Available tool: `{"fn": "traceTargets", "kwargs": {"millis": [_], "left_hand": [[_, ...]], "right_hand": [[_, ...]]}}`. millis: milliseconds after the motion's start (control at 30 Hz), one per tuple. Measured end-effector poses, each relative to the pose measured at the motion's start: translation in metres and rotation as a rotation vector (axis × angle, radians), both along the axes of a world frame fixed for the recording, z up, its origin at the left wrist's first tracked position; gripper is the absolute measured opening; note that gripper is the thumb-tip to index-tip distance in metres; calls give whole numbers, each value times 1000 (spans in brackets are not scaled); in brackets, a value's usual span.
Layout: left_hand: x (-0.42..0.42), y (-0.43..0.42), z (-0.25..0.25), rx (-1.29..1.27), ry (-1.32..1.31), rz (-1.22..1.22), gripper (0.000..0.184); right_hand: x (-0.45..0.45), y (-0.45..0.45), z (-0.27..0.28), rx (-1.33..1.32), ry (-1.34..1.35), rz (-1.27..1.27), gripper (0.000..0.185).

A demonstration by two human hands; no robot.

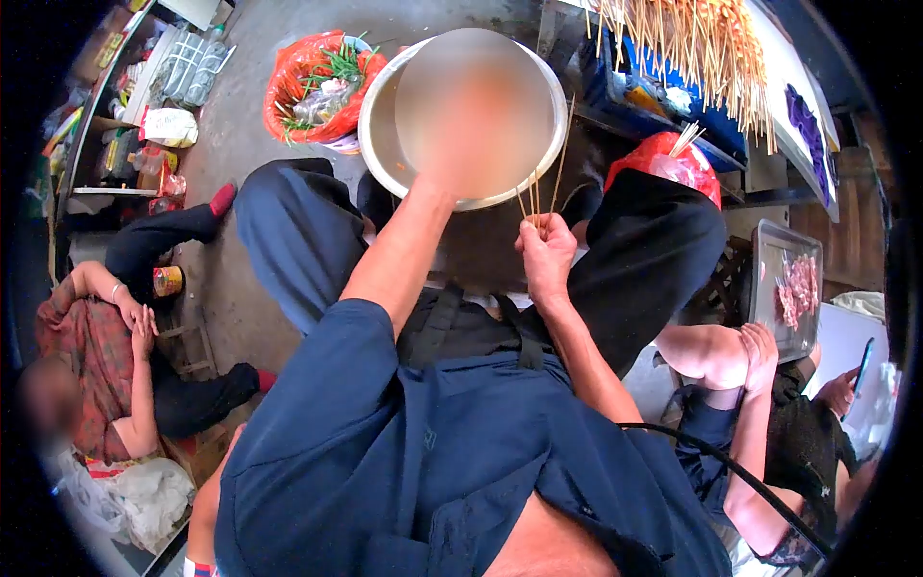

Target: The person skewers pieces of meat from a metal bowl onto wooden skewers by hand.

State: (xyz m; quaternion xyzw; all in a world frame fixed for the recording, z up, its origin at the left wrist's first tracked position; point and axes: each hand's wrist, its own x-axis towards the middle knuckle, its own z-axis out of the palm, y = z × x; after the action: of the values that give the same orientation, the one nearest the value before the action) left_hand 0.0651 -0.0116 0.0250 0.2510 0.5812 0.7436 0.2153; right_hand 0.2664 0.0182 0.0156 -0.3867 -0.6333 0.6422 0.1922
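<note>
Between my knees stands a large pale basin (369,142). My left hand (450,165) reaches over it from the left; a blurred patch hides the fingers and most of what is inside the basin. My right hand (548,252) is closed near the basin's front right edge. It grips several thin wooden skewers (558,183), which point upward past the rim, one longer or standing higher than the others. Whether anything is threaded on them is hard to see; they look bare.
A red bag (288,72) with green vegetables sits behind the basin's left. At right are a red bag (659,159) with sticks, a table edge with many skewers (702,48), and a tray (769,255) of skewered meat. People sit on both sides; shelves (115,188) stand left.
</note>
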Motion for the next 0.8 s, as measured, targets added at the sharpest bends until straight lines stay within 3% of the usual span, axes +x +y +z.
{"fn": "traceTargets", "kwargs": {"millis": [267,800], "left_hand": [[-8,-4,3,-67,439,-15,36],[-5,2,3,-49,199,51,31]], "right_hand": [[-1,3,-3,-20,23,-17,8],[3,0,-3,82,29,-20,8]]}}
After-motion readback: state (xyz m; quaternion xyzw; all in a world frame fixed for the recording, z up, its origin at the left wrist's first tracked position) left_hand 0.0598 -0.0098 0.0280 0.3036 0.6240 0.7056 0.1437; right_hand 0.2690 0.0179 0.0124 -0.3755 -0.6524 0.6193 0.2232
